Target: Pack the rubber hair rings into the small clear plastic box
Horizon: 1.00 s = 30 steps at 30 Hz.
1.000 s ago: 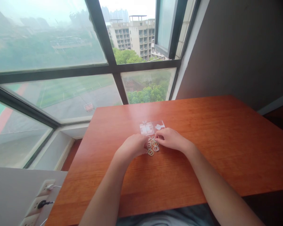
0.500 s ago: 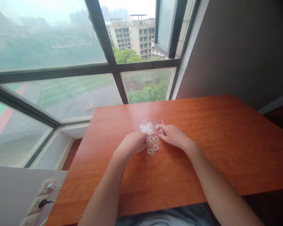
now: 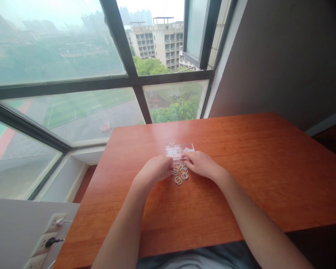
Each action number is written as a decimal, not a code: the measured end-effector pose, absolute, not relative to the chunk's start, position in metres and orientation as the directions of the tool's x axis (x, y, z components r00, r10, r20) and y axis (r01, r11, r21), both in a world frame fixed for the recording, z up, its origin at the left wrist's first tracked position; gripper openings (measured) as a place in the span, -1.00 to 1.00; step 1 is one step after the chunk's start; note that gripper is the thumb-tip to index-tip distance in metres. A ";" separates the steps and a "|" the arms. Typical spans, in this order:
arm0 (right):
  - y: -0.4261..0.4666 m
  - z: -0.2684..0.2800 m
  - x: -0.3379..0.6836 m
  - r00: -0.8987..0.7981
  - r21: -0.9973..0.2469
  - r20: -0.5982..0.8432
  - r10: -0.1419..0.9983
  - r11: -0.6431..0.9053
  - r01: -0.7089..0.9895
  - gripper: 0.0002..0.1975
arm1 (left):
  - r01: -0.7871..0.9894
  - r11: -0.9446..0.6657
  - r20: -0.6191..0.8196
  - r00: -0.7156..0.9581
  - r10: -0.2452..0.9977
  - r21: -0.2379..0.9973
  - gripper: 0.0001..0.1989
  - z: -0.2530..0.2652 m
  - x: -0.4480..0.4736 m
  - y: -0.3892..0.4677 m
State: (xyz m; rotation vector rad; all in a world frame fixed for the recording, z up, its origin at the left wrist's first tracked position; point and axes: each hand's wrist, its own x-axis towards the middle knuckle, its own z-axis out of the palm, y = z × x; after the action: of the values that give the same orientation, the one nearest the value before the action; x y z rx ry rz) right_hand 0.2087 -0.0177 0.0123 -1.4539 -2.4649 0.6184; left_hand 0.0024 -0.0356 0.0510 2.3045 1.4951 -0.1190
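Several small pale rings (image 3: 178, 180) lie in a loose cluster on the wooden table (image 3: 268, 168). Behind them sits a clear plastic box (image 3: 173, 151), its transparent lid (image 3: 189, 146) laid open to the right. My left hand (image 3: 156, 170) is at the cluster's left edge, fingers curled in and closed. Its fingertips are partly hidden, so anything small between them cannot be made out. From the right, my right hand (image 3: 202, 163) reaches over the upper rings near the lid's front edge. Its forefinger and thumb are apart, and I see nothing held between them.
A window with dark frames (image 3: 134, 80) rises behind the table's far edge, one pane swung outward. At the lower left, wall sockets (image 3: 43, 244) hold plugs and cables. A grey wall (image 3: 268, 63) stands on the right.
My right hand has moved from the lid down and slightly left to the upper rings. My left hand has shifted slightly left, and more of the left-hand rings shows.
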 end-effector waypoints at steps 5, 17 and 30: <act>-0.017 0.016 0.210 -0.492 -0.487 -0.003 0.871 0.428 0.761 -0.76 | 0.891 -0.354 -0.280 0.430 0.858 0.285 -0.92 0.053 0.003 -0.037; -0.020 0.022 0.211 -0.634 -0.584 -0.085 0.769 0.477 0.657 -0.86 | 0.894 -0.334 -0.275 0.415 0.867 0.299 -0.88 0.062 0.008 -0.040; -0.020 0.020 0.210 -0.585 -0.545 -0.068 0.808 0.461 0.701 -0.88 | 0.754 -0.560 -0.200 0.641 0.741 0.343 -0.80 0.045 0.030 -0.047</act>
State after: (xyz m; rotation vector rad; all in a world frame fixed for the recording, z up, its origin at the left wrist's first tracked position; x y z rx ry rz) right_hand 0.2099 -0.0201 0.0200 -1.3140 -2.5084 0.7930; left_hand 0.0299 -0.0473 0.0453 2.4655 1.1816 -0.0461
